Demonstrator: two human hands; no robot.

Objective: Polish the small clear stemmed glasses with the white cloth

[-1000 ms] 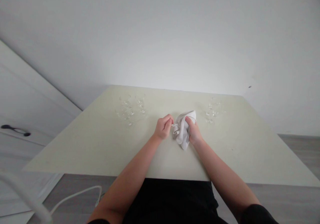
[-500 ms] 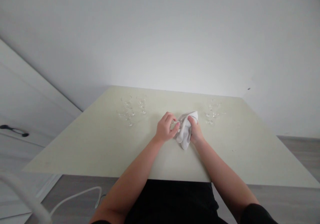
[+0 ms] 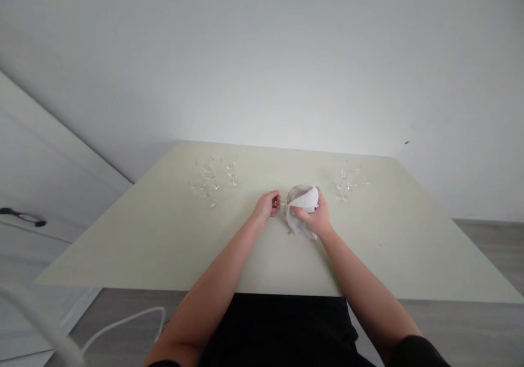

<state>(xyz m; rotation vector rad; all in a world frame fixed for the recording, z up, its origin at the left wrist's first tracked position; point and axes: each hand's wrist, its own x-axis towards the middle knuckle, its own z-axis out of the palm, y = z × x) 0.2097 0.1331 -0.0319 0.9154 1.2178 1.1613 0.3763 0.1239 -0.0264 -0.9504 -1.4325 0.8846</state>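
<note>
My left hand [image 3: 266,208] is closed around the foot end of a stemmed glass [image 3: 283,203], which lies roughly sideways above the middle of the table. A short length of its clear stem shows between my hands. My right hand [image 3: 320,217] grips a white cloth [image 3: 303,198] bunched around the other end of the glass, so the bowl is mostly hidden. The cloth's lower corner hangs below my right hand's fingers.
Several clear stemmed glasses [image 3: 209,181] stand on the pale table [image 3: 143,236] to the left. A smaller group of clear glasses [image 3: 346,184] is at the right. A wall [image 3: 286,72] rises behind the table; a white cable [image 3: 123,319] hangs at lower left.
My left hand has shifted slightly left and curled tighter around the glass's foot end. My right hand has turned, its thumb now lower and pointing left, and the cloth is wrapped differently.
</note>
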